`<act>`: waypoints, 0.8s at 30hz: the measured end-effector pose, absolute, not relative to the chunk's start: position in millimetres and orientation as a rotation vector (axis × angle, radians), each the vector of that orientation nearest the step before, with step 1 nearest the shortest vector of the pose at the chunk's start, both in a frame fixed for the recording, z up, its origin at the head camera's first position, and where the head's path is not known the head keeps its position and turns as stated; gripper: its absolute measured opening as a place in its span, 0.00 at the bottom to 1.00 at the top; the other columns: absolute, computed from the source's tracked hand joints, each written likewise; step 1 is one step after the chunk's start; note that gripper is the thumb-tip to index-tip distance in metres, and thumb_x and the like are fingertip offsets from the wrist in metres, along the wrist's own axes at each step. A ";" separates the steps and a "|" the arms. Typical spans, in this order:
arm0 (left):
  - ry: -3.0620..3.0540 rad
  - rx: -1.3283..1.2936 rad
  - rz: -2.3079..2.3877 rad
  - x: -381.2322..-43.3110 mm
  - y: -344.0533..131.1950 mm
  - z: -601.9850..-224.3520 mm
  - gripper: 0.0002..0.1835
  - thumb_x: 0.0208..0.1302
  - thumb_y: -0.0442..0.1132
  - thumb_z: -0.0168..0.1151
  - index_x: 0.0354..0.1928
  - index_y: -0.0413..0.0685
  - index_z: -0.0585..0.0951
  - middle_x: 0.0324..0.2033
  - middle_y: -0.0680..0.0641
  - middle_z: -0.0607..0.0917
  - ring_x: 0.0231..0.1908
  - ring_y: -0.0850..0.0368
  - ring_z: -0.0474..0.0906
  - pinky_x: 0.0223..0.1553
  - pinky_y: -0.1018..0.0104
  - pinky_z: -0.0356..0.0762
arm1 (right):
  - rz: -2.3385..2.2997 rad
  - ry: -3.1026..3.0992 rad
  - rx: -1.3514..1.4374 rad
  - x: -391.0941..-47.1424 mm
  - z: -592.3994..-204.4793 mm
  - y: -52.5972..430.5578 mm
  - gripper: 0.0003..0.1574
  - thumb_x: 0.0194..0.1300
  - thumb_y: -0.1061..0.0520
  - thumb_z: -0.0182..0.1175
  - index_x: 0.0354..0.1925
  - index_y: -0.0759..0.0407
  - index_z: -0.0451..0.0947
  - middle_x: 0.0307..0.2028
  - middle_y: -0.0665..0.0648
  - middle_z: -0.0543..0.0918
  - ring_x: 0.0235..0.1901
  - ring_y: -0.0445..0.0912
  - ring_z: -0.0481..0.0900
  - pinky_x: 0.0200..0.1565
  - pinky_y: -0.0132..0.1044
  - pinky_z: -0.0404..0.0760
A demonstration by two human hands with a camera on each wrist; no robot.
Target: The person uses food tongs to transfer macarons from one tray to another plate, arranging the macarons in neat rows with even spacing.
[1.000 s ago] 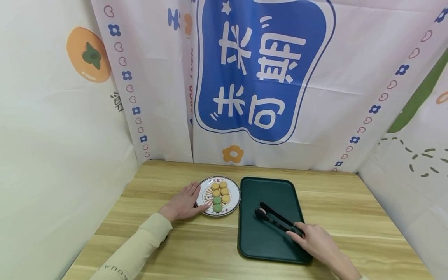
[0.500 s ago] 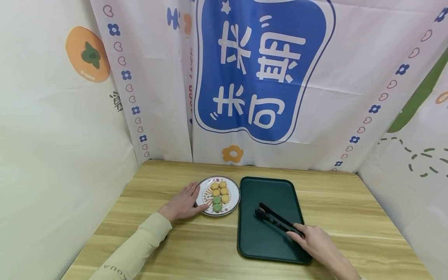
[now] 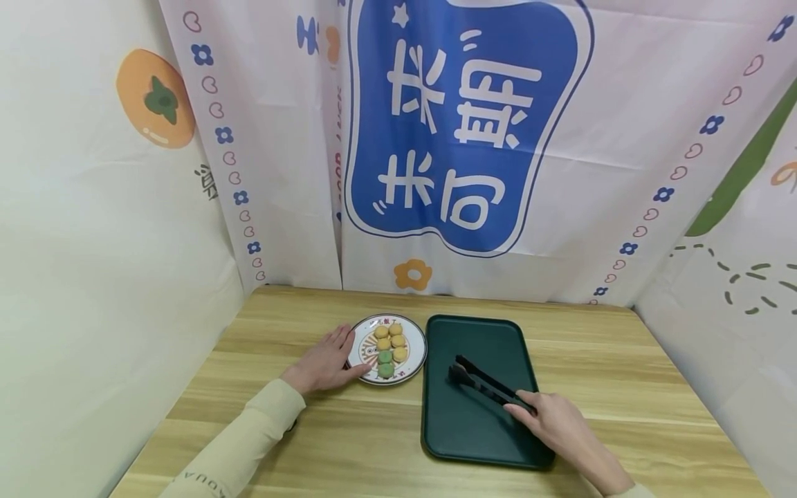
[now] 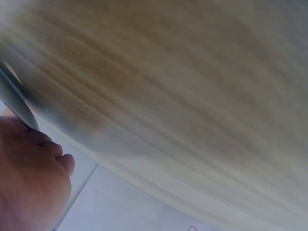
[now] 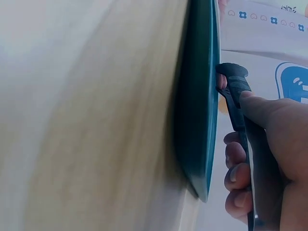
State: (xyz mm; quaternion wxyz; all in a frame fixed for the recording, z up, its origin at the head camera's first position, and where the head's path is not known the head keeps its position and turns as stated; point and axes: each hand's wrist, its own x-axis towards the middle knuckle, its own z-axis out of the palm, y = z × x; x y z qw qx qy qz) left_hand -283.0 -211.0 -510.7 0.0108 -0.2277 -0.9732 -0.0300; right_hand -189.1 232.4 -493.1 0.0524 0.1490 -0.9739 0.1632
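Note:
In the head view my right hand (image 3: 551, 418) grips black tongs (image 3: 492, 389) over the dark green tray (image 3: 486, 439). Between the tong tips a small pinkish piece (image 5: 221, 82) shows in the right wrist view, mostly covered by the tips. My left hand (image 3: 325, 361) lies at the left edge of a round white plate (image 3: 412, 330), fingers along the rim and thumb on its near side. On that plate sit several small round sweets like macarons, yellow ones (image 3: 398, 354) and green ones (image 3: 386, 371). In the left wrist view the left hand (image 4: 33, 178) touches the plate's edge.
Plate and tray stand side by side on a wood-grain table (image 3: 349, 443). Behind the table hangs a printed white cloth (image 3: 286, 173) with a blue sign. Pale cloth walls stand at left and right.
The tongs and my right hand have shifted slightly left and away from me over the tray. The left hand and plate stay in place.

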 end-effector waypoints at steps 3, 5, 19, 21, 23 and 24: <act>-3.032 -0.711 -0.100 -283.1 -211.3 -511.4 0.52 0.60 0.73 0.39 0.68 0.32 0.56 0.68 0.33 0.54 0.69 0.40 0.49 0.68 0.51 0.51 | 0.504 -2.951 0.458 -190.2 -490.3 228.1 0.19 0.59 0.31 0.54 0.31 0.41 0.79 0.09 0.39 0.57 0.10 0.34 0.56 0.15 0.27 0.57; -3.033 -0.710 -0.096 -283.4 -211.4 -511.8 0.51 0.60 0.72 0.39 0.68 0.32 0.56 0.68 0.33 0.54 0.69 0.40 0.49 0.68 0.51 0.51 | 0.507 -2.952 0.460 -190.4 -488.3 224.8 0.23 0.59 0.31 0.54 0.36 0.44 0.82 0.09 0.40 0.57 0.11 0.34 0.57 0.15 0.27 0.58; -3.046 -0.704 -0.112 -283.5 -211.7 -510.0 0.54 0.58 0.75 0.35 0.68 0.32 0.55 0.69 0.33 0.53 0.69 0.41 0.48 0.68 0.51 0.51 | 0.482 -2.934 0.537 -199.1 -477.6 196.6 0.32 0.59 0.31 0.53 0.47 0.50 0.83 0.11 0.41 0.62 0.13 0.34 0.60 0.18 0.27 0.62; -3.044 -0.706 -0.116 -283.1 -211.2 -509.4 0.54 0.58 0.75 0.35 0.68 0.32 0.55 0.69 0.33 0.53 0.69 0.41 0.48 0.68 0.50 0.51 | 0.488 -2.921 0.551 -200.0 -477.2 192.7 0.32 0.59 0.31 0.53 0.47 0.50 0.83 0.11 0.41 0.62 0.13 0.34 0.60 0.18 0.26 0.62; -3.045 -0.705 -0.119 -282.9 -211.1 -509.3 0.54 0.58 0.75 0.36 0.68 0.32 0.55 0.69 0.33 0.53 0.69 0.40 0.48 0.68 0.50 0.50 | 0.492 -2.905 0.565 -201.2 -477.0 188.8 0.32 0.59 0.30 0.53 0.47 0.50 0.83 0.11 0.40 0.62 0.12 0.33 0.59 0.17 0.26 0.61; -3.045 -0.704 -0.120 -282.8 -211.1 -509.3 0.54 0.58 0.75 0.36 0.68 0.32 0.55 0.69 0.33 0.53 0.69 0.40 0.48 0.68 0.50 0.50 | 0.500 -2.905 0.567 -201.7 -476.8 187.0 0.32 0.59 0.30 0.53 0.47 0.50 0.83 0.10 0.40 0.62 0.12 0.33 0.59 0.17 0.26 0.61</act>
